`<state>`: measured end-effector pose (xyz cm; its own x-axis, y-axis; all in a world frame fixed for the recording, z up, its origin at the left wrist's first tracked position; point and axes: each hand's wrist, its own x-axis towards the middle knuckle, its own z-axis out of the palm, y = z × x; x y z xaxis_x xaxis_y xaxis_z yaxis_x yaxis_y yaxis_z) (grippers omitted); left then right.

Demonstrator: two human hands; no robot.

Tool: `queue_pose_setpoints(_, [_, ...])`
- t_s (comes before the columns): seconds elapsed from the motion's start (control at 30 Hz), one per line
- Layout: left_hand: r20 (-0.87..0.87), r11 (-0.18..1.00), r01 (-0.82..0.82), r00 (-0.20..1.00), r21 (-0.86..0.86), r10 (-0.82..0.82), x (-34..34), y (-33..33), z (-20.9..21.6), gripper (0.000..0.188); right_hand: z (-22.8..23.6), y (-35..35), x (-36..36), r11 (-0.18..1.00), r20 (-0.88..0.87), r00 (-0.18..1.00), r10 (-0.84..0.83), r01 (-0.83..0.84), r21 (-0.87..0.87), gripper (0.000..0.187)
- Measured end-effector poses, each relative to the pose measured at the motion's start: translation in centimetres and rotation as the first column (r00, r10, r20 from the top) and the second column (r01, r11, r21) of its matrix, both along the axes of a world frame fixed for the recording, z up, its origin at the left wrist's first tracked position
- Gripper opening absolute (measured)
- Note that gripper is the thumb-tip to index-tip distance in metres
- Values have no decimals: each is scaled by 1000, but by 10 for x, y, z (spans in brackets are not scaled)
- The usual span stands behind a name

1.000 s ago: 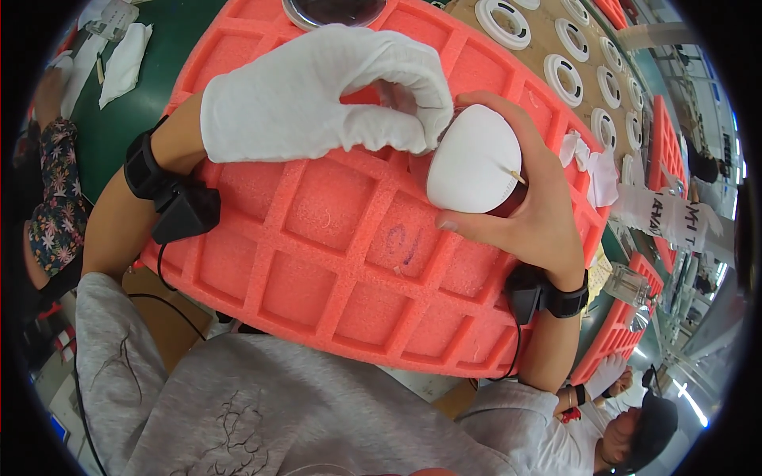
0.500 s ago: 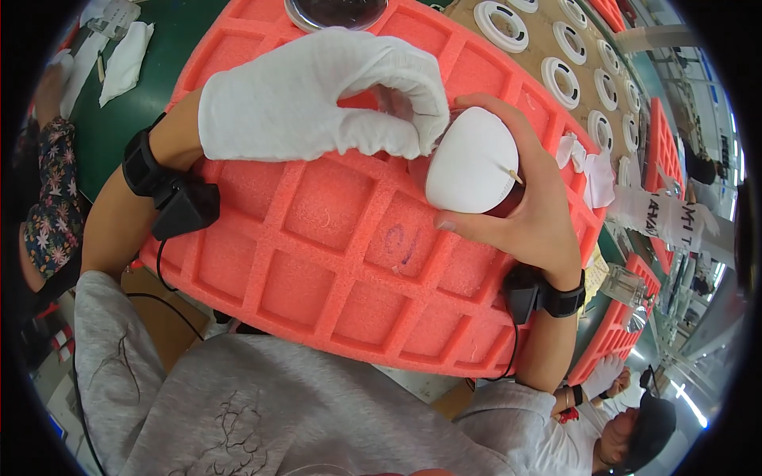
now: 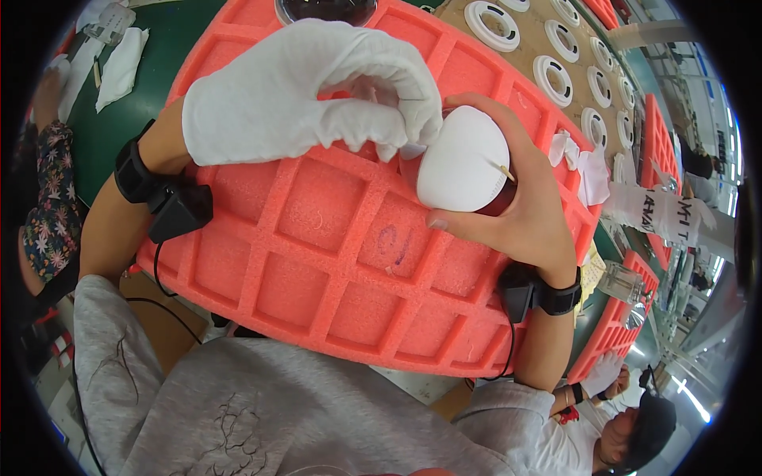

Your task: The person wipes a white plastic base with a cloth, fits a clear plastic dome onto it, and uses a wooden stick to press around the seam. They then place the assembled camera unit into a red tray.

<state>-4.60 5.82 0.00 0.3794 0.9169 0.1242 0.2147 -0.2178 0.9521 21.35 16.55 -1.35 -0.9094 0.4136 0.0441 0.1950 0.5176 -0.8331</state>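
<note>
My right hand, bare, wraps round a white rounded shell and holds it tilted above the foam tray. A thin stick with a tan tip shows against the shell beside my right fingers; how it is held is hidden. My left hand wears a white cloth glove. Its fingers curl into a pinch at the shell's left rim, and what is between them, if anything, does not show. Beneath both hands lies the coral-pink foam tray with square pockets; one pocket has a blue pen mark.
A dark round glossy part sits at the tray's far edge. Several white rings lie on brown cardboard at the far right. Crumpled white tissue is at the tray's right edge. A co-worker is at lower right, another person's sleeve at left.
Both hands and the shell have shifted slightly left with the whole scene. My left fingertips have moved a little along the shell's rim. The right hand's hold is unchanged.
</note>
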Motion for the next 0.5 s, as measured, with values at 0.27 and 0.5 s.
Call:
queue_pose_setpoints(0.27, [141,998,53,988,36,-58,-4,2,-15,8,0,0,-1,1000,-4,1000,1,-1,-12,94])
queue_pose_setpoints(0.5, [123,995,72,989,73,-81,-6,4,-17,10,-1,-1,-1,1000,-18,1000,13,-13,13,95])
